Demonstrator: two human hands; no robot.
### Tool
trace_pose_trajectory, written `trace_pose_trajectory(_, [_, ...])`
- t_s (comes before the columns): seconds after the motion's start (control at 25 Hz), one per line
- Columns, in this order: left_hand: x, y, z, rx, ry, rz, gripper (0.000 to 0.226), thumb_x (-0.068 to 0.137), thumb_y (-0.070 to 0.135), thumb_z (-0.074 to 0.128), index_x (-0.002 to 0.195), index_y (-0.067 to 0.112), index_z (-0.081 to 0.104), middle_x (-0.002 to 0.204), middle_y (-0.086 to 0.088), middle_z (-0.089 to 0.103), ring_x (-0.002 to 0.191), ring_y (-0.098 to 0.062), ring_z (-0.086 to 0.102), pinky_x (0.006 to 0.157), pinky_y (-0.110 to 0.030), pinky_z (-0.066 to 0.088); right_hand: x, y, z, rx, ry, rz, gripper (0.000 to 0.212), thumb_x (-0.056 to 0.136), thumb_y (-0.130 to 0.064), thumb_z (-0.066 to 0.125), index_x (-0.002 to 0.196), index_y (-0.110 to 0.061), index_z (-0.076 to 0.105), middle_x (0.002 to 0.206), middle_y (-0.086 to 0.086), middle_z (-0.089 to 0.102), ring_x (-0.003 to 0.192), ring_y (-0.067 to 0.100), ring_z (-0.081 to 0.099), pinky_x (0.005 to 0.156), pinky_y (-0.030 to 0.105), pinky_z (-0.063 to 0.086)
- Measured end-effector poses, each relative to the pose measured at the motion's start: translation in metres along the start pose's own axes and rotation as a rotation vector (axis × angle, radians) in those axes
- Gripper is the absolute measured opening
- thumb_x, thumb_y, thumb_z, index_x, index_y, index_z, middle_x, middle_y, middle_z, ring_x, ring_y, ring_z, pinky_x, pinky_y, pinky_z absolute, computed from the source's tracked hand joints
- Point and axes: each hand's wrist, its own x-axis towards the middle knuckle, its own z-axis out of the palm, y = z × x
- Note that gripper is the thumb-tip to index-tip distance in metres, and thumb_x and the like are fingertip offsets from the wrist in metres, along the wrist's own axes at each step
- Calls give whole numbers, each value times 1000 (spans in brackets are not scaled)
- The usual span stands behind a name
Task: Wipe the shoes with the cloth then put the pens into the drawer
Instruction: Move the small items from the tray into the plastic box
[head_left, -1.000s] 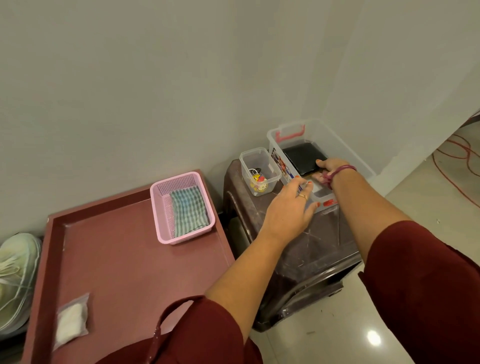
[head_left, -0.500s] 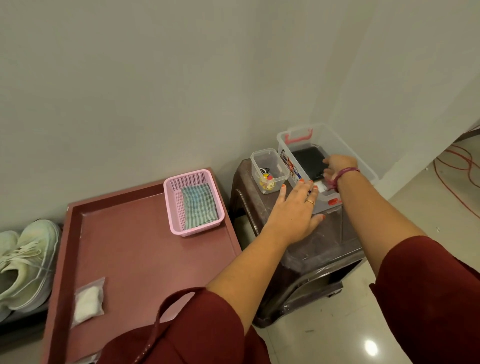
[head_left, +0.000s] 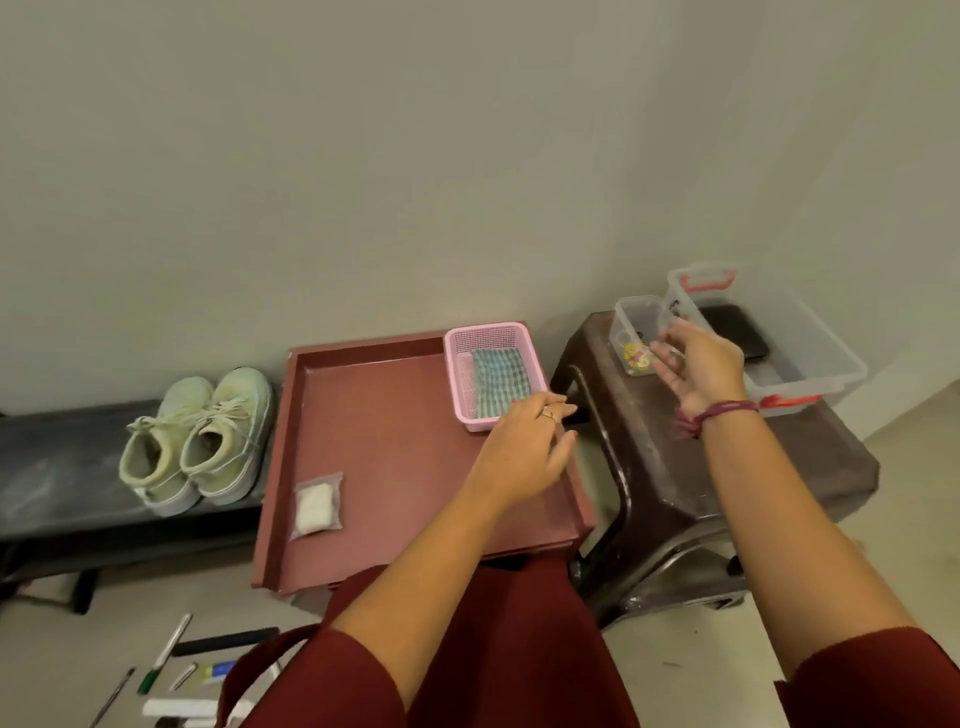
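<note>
On the dark low bench at left sits the pair of pale green lace-up shoes (head_left: 195, 441); the folded green checked cloth (head_left: 500, 382) lies in a pink plastic basket (head_left: 462, 345). Left hand (head_left: 524, 454) hovers just beside it, fingers relaxed, holding nothing. Right hand (head_left: 698, 366), loosely spread and empty, hangs over the brown plastic stool (head_left: 675, 467). Assorted pens (head_left: 166, 654) lie on the floor.

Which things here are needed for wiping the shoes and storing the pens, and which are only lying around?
For the job:
shoes
cloth
pens

Lying about:
pink basket
red tray
white packet
small box
large bin
stool
</note>
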Motion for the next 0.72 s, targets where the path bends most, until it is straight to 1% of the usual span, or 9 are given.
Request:
trace_pose_trajectory(0.08, [-29,-27,-20,24,56,-85,37,93,22,54,127,10,59,126,-5,56,118,-21,52,104,-35,42,-25,29,19,16,-60,53,16,91,-14,56,106,-14,61,89,-1,65,81,10,65,68,24,53])
trace_pose_trajectory(0.12, [-43,-41,-29,39,82,-134,36,93,22,53,127,11,59,125,-4,57,117,-20,52,103,-35,42,-35,43,28,20,-67,79,18,92,-13,55,109,-14,60,89,-1,64,81,11,64,70,24,52])
trace_pose_trajectory(0.2, [-70,-67,-45,43,130,-217,35,92,22,51,124,12,62,122,-3,58,115,-19,53,101,-33,41,-51,70,49,25,-84,148,20,93,-13,52,111,-14,59,86,0,63,77,11,61,69,23,50])
trace_pose_trajectory(0.32, [-112,-100,-63,9,229,-339,30,91,18,51,118,13,65,117,-3,59,110,-16,55,98,-28,39,-69,114,81,13,-103,256,19,92,-12,52,110,-13,59,82,0,62,73,10,61,65,22,49])
trace_pose_trajectory(0.44, [-146,-127,-75,-150,390,-602,24,94,11,55,115,11,65,114,-2,60,106,-11,54,98,-26,41,-83,161,112,-30,-139,339,19,93,-12,52,110,-12,60,85,2,64,72,11,61,65,23,49])
trace_pose_trajectory(0.52, [-164,-145,-81,-273,464,-821,23,94,15,56,116,11,63,114,-1,59,106,-14,57,96,-29,45,-93,194,135,-79,-177,391,18,93,-9,50,109,-12,59,86,3,63,70,11,60,64,21,48])
trace_pose_trajectory(0.6, [-178,-159,-83,-362,441,-1022,29,94,18,56,122,10,58,117,-1,58,107,-16,57,96,-30,45,-101,224,156,-149,-227,428,19,93,-7,48,107,-14,58,82,2,61,70,10,59,63,20,47])
trace_pose_trajectory(0.68, [-189,-174,-78,-476,407,-1208,40,90,23,60,127,10,53,115,-3,60,108,-21,58,99,-38,45,-104,252,175,-255,-283,450,17,92,-8,49,105,-15,58,80,1,61,71,10,60,64,20,47])
trace_pose_trajectory(0.72, [-194,-183,-73,-559,409,-1291,46,85,31,63,125,11,53,111,-5,63,105,-24,61,97,-42,48,-104,264,182,-311,-314,453,14,91,-9,51,101,-15,58,80,1,61,71,10,60,64,21,48])
